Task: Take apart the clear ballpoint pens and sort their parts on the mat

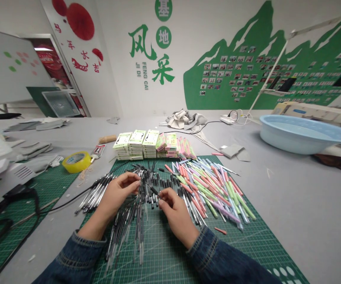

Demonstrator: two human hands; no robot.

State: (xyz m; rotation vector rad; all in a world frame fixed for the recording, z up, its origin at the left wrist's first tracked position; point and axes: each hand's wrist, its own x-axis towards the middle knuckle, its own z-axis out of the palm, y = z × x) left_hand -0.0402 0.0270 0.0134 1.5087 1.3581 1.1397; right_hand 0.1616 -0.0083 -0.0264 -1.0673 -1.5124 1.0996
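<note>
Head-camera view is showing a thin pen refill [155,192], a slender rod with a dark tip, being pinched at one end by the right hand [175,211], whose fingers are curling closed around it. It is sitting between the two hands, just above a loose heap of refills [135,221] that are fanning out in clear, thread-like sticks with black ends. The left hand [117,194] is resting on that heap with its fingertips bent down onto the sticks; whether it is gripping one I cannot tell. Both wrists are coming out of rough blue denim cuffs.

Under everything, a green cutting mat [170,256] with a fine white grid is lying flat on the grey surface [306,205]. Just right of the hands, a pile of pastel pen barrels [214,189] in pink, green, lilac and pale blue is spreading out, smooth and matte. Beyond the mat, small cardboard boxes [137,144] are standing in neat stacks. To the left, a glossy roll of yellow tape [76,161] is lying flat. Far right, a wide, shallow, pale blue plastic basin [303,134] is sitting well apart from the pens.
</note>
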